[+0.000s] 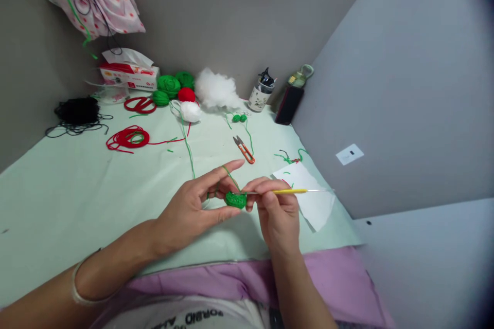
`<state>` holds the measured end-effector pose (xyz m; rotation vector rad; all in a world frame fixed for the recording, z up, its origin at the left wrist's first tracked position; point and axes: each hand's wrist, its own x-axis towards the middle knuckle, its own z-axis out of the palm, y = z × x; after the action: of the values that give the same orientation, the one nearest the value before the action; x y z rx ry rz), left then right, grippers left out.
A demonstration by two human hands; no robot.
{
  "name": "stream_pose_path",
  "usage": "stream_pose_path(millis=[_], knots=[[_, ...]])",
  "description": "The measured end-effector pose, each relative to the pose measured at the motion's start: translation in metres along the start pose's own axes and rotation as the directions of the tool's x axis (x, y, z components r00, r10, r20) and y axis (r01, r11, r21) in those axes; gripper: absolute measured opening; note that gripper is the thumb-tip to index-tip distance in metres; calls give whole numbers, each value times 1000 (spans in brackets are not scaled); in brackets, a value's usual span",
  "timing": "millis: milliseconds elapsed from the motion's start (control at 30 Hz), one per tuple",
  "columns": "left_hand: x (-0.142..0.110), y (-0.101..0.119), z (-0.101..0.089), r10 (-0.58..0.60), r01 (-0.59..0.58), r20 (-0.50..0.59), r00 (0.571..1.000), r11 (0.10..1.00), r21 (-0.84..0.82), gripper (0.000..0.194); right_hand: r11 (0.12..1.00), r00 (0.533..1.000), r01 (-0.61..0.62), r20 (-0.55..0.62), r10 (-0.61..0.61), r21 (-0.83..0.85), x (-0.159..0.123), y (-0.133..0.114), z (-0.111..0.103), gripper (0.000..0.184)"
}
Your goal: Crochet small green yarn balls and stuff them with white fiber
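My left hand (195, 205) pinches a small green crochet piece (235, 199) between thumb and fingers, with green yarn (188, 146) looped over the raised index finger. My right hand (276, 211) grips a crochet hook with a yellow handle (289, 192), its metal tip pointing left into the green piece. Both hands hover just above the pale green table (77, 190), close to its near edge. The green yarn runs away from my left hand toward the back of the table.
Orange thread snips (244, 149) lie beyond the hands. A white paper (311, 200) lies at the right. Red cord (129, 139), green yarn balls (169, 85), white stuffing (216, 90), a tissue box (129, 74), black yarn (77, 111), a cup (260, 95) and a bottle (291, 97) line the back.
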<state>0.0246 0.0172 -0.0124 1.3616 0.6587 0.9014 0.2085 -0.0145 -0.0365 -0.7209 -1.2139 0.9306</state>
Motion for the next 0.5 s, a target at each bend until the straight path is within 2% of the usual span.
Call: stream_pose_path(millis=[167, 267, 400, 500], knots=[[0, 3, -1, -12, 11, 12, 1000, 1000, 25, 67, 989, 996, -90, 36, 87, 115, 4, -2, -2, 17], [1, 1, -3, -14, 13, 29, 999, 999, 47, 67, 989, 993, -99, 79, 91, 107, 4, -5, -7, 17], [2, -3, -6, -6, 1, 64, 998, 997, 80, 68, 998, 986, -51, 156, 57, -45, 4, -14, -15, 17], [2, -5, -6, 4, -11, 71, 997, 995, 96, 67, 976, 971, 70, 239, -19, -208, 6, -24, -19, 18]])
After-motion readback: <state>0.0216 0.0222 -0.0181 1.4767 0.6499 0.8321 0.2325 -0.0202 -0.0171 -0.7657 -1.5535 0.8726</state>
